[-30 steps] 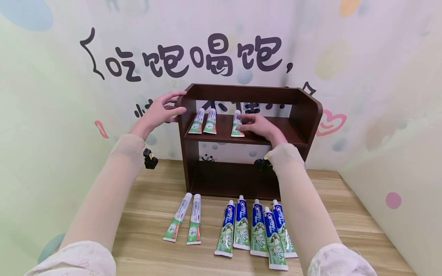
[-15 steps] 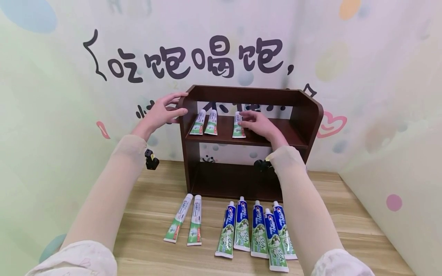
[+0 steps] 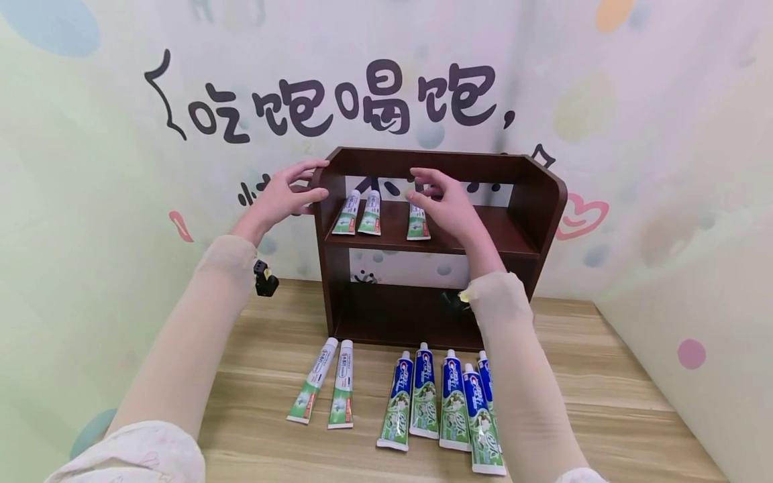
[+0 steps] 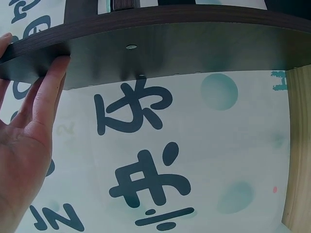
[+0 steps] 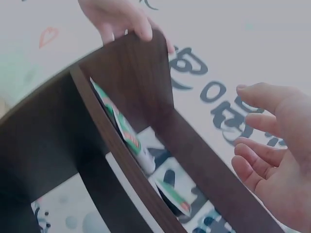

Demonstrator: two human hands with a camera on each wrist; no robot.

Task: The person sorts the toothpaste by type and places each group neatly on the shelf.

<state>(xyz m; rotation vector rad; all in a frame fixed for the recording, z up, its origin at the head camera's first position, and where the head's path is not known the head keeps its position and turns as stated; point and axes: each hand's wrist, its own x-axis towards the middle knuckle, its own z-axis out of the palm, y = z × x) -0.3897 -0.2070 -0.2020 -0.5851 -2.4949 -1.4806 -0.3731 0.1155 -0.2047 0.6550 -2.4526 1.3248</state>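
A dark brown wooden shelf (image 3: 392, 225) is being touched on its left side by the left hand (image 3: 280, 194), whose fingers are being held wide and mostly straight. How hard the wood is being pressed cannot be told. On the shelf's upper board, 3 flat white and green plastic toothpaste tubes (image 3: 346, 215) are being held up: 2 are lying near the shelf's left side, and the middle tube (image 3: 418, 225) is lying near its centre. Over the middle tube, the right hand (image 3: 443, 201) is being held with a wide gap between thumb and fingers, and nothing is being gripped. The tube's cap end is being hidden by it in the head view.

In front of the shelf, on a light brown wood-grain table (image 3: 253, 389), 2 more white and green tubes (image 3: 341, 386) are being held up toward its left end. Before its right part, 5 bigger blue and green plastic tubes (image 3: 395, 402) are lying, 1 being partly covered by the right arm (image 3: 519, 369). Behind the shelf, a pale wall with black writing (image 3: 338, 40) is being partly hidden.
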